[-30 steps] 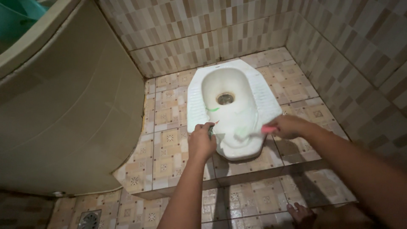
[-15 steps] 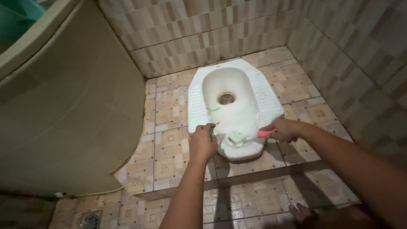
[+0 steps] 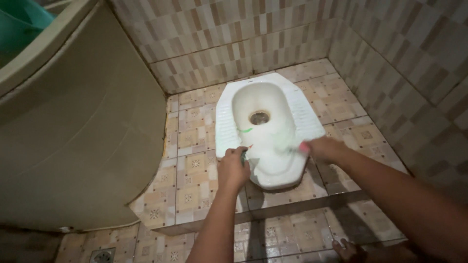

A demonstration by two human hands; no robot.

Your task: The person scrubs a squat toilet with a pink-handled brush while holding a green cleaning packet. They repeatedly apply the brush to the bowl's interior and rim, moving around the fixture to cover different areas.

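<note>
Your right hand is closed around the pink handle of a brush, gripping it at the right rim of the white squat toilet. The brush reaches left from that hand into the front part of the bowl; its head is blurred, so you cannot tell exactly where the bristles touch, probably the inner front slope. Your left hand is curled shut on a small object with green and red bits showing above the knuckles; what it is cannot be made out. That hand sits at the toilet's left front edge, touching or just over the rim, across the bowl from the right hand. Both hands are at the near end of the pan, with the drain hole beyond them, toward the back wall. A green smear marks the inner left side of the bowl, between the drain hole and your left hand.

The toilet is set in a raised tiled platform with patterned beige tiles. A lower floor runs below the step, and a round floor drain shows at the bottom left. A big beige curved basin wall fills the left side, with a teal tub above it at the top left corner. Tiled walls close the back and right. Toes of 1 foot show at the bottom edge.
</note>
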